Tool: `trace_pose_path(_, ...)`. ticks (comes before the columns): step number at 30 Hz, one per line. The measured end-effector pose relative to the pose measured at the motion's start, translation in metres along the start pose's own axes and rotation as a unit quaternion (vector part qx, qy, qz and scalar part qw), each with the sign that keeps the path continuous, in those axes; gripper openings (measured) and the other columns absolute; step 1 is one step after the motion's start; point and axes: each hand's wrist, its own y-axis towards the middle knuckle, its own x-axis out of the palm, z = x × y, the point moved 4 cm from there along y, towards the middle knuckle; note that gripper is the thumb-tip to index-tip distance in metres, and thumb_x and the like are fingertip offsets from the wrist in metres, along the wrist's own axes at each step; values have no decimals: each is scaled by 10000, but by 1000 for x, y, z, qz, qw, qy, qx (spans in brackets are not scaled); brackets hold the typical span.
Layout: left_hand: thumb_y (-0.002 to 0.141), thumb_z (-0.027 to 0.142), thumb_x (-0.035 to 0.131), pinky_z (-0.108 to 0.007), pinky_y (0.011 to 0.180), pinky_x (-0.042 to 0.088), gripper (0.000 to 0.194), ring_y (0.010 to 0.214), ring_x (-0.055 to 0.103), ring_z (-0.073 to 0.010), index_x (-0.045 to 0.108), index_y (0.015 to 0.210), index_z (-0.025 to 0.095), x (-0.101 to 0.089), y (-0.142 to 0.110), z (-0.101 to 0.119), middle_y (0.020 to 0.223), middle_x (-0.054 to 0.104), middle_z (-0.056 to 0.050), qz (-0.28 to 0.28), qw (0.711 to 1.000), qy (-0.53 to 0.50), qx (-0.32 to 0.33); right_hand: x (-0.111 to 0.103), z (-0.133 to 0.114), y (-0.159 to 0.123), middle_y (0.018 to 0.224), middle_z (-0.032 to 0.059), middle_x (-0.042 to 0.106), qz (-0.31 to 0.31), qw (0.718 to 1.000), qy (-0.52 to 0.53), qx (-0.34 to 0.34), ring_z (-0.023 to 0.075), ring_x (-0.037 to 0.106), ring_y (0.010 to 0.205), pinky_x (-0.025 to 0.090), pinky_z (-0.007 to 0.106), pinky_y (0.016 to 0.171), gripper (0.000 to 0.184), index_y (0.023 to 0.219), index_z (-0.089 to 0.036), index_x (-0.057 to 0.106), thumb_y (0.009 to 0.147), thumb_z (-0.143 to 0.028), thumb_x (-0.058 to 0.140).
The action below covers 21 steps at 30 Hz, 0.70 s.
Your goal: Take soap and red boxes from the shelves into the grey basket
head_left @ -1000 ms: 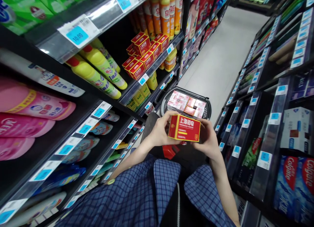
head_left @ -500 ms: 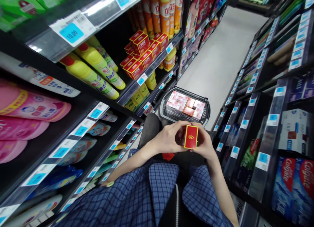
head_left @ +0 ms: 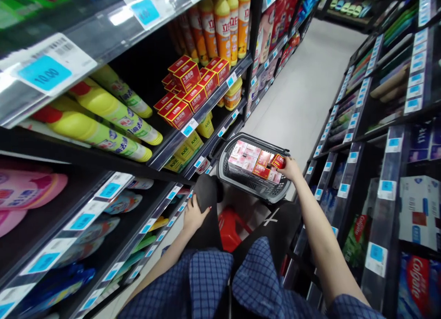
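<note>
My right hand (head_left: 291, 169) grips a small red soap box (head_left: 277, 161) with yellow edges, over the right part of a dark shopping basket (head_left: 237, 190). Inside the basket lie pink-and-white boxes (head_left: 244, 154) in rows, and red boxes (head_left: 262, 171) among them, close to the one in my fingers. Whether the held box rests on those below, I cannot tell. My left hand (head_left: 195, 214) lies on my left knee with its fingers spread and nothing in it.
On the left shelf stand stacked red boxes (head_left: 186, 91), orange bottles (head_left: 222, 27) and yellow bottles (head_left: 113, 112). A red stool-like object (head_left: 229, 229) sits between my legs. Toothpaste boxes (head_left: 418, 282) fill the right shelves. The aisle floor (head_left: 292, 84) runs on past the basket.
Both hands held the red box before my body. My right hand has carried it forward to the basket, while my left hand let go and moved down onto my knee.
</note>
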Motion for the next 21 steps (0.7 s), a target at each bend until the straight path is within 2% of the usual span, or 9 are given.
trace_pose_path(3, 850, 594, 437, -469, 1006, 392, 889, 1274, 439, -403, 166, 1493, 45, 3, 3, -1, 1467, 301, -281, 35, 999, -4, 8, 19, -3, 41, 1124, 202, 554, -27, 999, -30, -12, 284, 495, 1012, 402, 370, 883, 576, 1147, -42, 536, 687, -358, 679)
trace_pose_path(7, 846, 589, 457, -446, 1001, 398, 871, 1268, 441, -389, 205, 1483, 52, 2, 4, 0, 1430, 351, -265, 52, 999, 3, 14, 40, -5, 69, 1145, 205, 544, -48, 998, -43, -22, 283, 482, 1027, 394, 372, 892, 552, 1121, -46, 539, 694, -371, 666)
trace_pose_path(11, 842, 588, 479, -449, 964, 424, 868, 1238, 465, -376, 218, 1481, 62, 6, 6, -3, 1408, 383, -255, 72, 997, 6, 19, 51, -4, 81, 1162, 184, 539, -65, 996, -55, -30, 285, 486, 1039, 406, 366, 882, 556, 1143, -80, 528, 688, -369, 664)
trace_pose_path(21, 830, 612, 512, -442, 940, 436, 890, 1213, 488, -373, 244, 1468, 53, 12, 9, -7, 1398, 400, -255, 97, 995, 3, 32, 58, -14, 95, 1159, 165, 545, -76, 993, -81, -51, 292, 492, 1047, 432, 368, 871, 525, 1110, -122, 533, 688, -407, 660)
